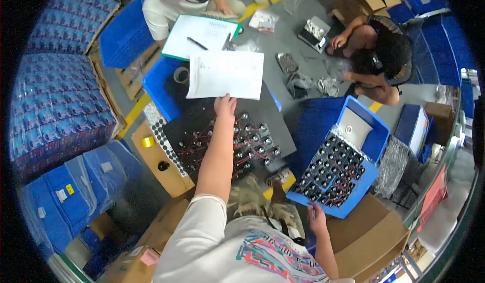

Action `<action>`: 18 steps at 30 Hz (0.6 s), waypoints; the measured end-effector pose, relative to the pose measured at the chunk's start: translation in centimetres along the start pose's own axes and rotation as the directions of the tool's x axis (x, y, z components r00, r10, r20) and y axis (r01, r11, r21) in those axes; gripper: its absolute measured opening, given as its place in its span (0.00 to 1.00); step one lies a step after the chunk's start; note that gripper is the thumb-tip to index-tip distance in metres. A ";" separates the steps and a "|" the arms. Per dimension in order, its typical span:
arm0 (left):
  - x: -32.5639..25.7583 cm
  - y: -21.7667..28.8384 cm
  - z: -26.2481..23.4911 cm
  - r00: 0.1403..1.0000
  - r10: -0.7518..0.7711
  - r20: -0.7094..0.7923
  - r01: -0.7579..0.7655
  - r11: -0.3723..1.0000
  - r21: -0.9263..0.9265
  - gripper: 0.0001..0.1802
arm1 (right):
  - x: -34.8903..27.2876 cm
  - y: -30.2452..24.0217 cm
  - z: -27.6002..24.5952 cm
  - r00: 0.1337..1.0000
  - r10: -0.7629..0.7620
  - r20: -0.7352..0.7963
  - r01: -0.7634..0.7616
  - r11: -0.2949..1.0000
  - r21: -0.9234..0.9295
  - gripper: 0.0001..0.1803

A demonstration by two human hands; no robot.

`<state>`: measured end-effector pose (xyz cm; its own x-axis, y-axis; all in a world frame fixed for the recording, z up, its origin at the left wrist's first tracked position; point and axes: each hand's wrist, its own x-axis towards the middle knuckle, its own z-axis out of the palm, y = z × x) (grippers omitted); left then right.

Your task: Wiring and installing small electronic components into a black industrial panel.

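My left hand point(225, 105) reaches far forward and pinches the lower edge of a white paper sheaf point(227, 76). The sheaf overlaps a green-edged clipboard point(177, 30) that carries another sheet and a black pen point(197, 43). Below my left forearm, on a dark board point(275, 116), lie several small round black-and-silver parts point(260, 141) with reddish wires. My right hand point(317, 219) is low beside a blue bin point(371, 179), its fingers closed around a small dark and silvery thing I cannot make out. Inside that bin stand rows of similar round parts point(333, 167).
A person in white point(156, 10) sits beyond the clipboard; another person point(389, 56) crouches at far right by bagged parts point(328, 86). Yellow tape point(147, 141) and a strip of black discs point(166, 141) lie at left. An open cardboard box point(374, 242) stands lower right.
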<state>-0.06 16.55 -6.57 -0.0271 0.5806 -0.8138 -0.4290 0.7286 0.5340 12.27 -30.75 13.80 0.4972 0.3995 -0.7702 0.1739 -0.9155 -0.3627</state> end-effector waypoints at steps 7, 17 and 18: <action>-6.7 1.9 -4.1 0.990 0.124 0.073 -0.127 0.991 0.036 0.17 | 3.8 -2.9 2.7 0.981 -0.191 -0.043 0.195 0.970 0.147 0.14; -29.7 -5.6 -8.6 0.564 -0.330 0.757 -0.495 0.599 0.630 0.14 | 4.4 -7.2 7.2 0.846 -0.452 0.283 0.458 0.888 0.050 0.14; -30.9 -6.9 -9.4 0.537 -0.261 0.803 -0.650 0.479 0.590 0.15 | 4.2 -6.9 7.6 0.779 -0.581 0.236 0.573 0.813 0.108 0.13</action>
<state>-4.80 -9.81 12.70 0.8219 0.4135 -0.3918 0.3448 0.1863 0.9200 6.72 -22.35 9.09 0.0854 0.8538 -0.5135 0.3342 -0.5101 -0.7925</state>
